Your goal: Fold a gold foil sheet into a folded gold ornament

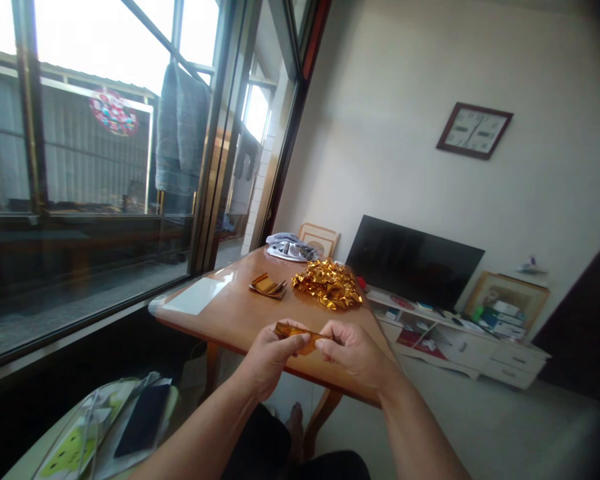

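Between my two hands, over the near edge of the wooden table (230,310), is a partly folded piece of gold foil paper (307,343). My left hand (275,350) pinches its left side, the thumb lying across the front. At the other end my right hand (347,350) grips it with thumb and bent fingers. Beyond them on the tabletop sits a heap of shiny gold folded foil pieces (327,285). Left of that heap lies a small stack of gold foil sheets (267,286), their edges curling up.
Grey-and-white folded cloth (290,247) lies at the table's far end. A white sheet (195,295) is at its left corner. Large windows (110,147) run along the left. A television (415,260) stands on a white cabinet (460,350). A stool (110,427) holds bags at lower left.
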The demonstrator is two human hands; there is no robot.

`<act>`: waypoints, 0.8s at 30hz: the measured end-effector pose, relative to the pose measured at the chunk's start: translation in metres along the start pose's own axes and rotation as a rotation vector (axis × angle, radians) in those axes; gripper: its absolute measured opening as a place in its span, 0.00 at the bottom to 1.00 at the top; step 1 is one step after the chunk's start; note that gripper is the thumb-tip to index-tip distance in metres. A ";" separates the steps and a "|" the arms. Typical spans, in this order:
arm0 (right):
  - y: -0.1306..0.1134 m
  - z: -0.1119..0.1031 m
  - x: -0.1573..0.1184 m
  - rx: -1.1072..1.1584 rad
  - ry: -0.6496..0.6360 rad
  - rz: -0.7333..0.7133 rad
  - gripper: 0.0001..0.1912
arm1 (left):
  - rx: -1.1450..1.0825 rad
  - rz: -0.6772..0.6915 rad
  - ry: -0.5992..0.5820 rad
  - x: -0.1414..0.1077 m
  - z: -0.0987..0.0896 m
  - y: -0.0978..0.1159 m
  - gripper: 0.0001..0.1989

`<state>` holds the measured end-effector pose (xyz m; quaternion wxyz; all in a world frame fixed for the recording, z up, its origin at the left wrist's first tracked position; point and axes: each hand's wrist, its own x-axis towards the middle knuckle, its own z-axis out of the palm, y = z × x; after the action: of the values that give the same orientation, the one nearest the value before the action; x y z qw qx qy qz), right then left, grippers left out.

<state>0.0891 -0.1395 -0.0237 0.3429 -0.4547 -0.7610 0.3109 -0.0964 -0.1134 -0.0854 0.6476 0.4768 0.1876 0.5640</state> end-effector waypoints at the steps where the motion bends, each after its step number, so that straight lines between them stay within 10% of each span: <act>1: 0.001 0.001 0.000 0.002 0.006 0.007 0.10 | -0.005 0.010 0.003 0.000 0.000 -0.001 0.09; 24: 0.009 0.009 -0.006 0.237 0.083 -0.017 0.12 | 0.009 0.122 -0.016 -0.001 0.004 -0.013 0.07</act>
<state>0.0886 -0.1424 -0.0371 0.4280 -0.4170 -0.7080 0.3764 -0.0861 -0.1143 -0.0945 0.6114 0.4947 0.1556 0.5977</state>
